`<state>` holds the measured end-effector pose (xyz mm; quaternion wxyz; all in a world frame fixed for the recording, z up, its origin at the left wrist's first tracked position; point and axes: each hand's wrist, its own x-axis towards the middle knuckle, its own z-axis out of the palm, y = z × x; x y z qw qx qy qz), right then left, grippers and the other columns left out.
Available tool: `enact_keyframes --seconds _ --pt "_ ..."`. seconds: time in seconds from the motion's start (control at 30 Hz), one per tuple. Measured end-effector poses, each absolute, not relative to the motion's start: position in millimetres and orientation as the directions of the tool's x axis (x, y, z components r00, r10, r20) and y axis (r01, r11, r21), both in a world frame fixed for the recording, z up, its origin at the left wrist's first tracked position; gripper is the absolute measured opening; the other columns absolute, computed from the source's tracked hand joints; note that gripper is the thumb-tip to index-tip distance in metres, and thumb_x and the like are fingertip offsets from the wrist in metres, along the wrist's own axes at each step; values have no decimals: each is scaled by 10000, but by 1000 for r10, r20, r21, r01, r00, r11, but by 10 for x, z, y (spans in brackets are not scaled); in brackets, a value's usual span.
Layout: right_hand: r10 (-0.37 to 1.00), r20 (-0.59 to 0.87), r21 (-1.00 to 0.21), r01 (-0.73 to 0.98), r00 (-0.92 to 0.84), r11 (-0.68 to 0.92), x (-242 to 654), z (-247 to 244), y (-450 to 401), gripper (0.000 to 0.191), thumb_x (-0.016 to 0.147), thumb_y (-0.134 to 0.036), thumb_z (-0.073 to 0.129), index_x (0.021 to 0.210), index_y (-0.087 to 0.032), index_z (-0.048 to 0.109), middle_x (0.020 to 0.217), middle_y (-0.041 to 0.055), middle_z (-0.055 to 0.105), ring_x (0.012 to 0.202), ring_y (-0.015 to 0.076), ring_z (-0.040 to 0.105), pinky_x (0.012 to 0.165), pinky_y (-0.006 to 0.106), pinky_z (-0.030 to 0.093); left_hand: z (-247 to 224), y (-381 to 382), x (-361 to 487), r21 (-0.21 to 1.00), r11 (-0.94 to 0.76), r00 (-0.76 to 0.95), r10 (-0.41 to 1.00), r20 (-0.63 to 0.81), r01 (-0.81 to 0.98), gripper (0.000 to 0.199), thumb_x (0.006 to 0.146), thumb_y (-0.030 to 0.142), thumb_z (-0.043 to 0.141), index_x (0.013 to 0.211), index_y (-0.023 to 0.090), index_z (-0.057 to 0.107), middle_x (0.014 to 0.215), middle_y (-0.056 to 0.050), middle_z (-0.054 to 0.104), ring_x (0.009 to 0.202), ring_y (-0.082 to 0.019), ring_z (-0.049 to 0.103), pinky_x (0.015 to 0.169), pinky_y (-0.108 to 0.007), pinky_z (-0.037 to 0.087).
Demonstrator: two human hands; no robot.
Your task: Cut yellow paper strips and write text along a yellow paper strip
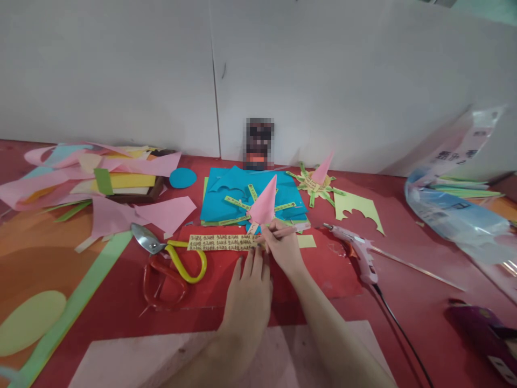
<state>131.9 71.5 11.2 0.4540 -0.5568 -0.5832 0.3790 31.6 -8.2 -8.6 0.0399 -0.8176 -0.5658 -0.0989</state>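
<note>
A pale yellow paper strip with rows of handwriting lies across red paper. Flat on the lower edge of the strip rests my left hand, fingers stretched forward. My right hand grips a pen over the strip, right of the written rows; its tip is hidden by the fingers. Just beyond both hands stands a pink paper cone with green written strips spreading from its base, on blue sheets. A similar cone piece stands farther right.
Scissors with red and yellow handles lie on the left, near a heap of paper scraps. To the right are a pink glue gun with a cord and a plastic bag. A phone leans on the white wall.
</note>
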Motion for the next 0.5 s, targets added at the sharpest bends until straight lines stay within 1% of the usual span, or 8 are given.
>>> enact_keyframes --seconds 0.1,0.2,0.37,0.5 --pt "994 99 -945 315 37 82 1321 111 716 312 797 -400 523 566 -228 400 386 -51 448 459 149 566 468 225 387 -88 -78 321 33 -351 337 919 205 936 419 908 153 306 1247 141 552 1323 -105 544 1208 -254 505 979 -420 436" --pt "994 97 -944 320 40 79 1322 114 717 318 797 -415 523 568 -228 405 390 -48 455 456 148 560 469 225 386 -84 -77 325 46 -353 339 921 192 934 425 910 151 302 1265 124 534 1333 -114 534 1216 -259 497 981 -424 432" --pt "992 126 -937 333 29 109 1320 113 720 325 798 -427 528 566 -227 419 406 -38 473 527 169 616 473 224 390 -79 -84 323 49 -353 338 922 191 934 424 906 148 313 1271 138 529 1354 -115 512 1240 -260 472 1004 -433 412" --pt "996 92 -947 309 10 85 1322 103 722 316 789 -421 531 565 -232 413 405 -38 471 578 187 645 493 230 406 -75 -84 321 42 -349 334 921 200 936 404 908 156 320 1232 148 562 1333 -101 536 1225 -251 490 991 -415 427"
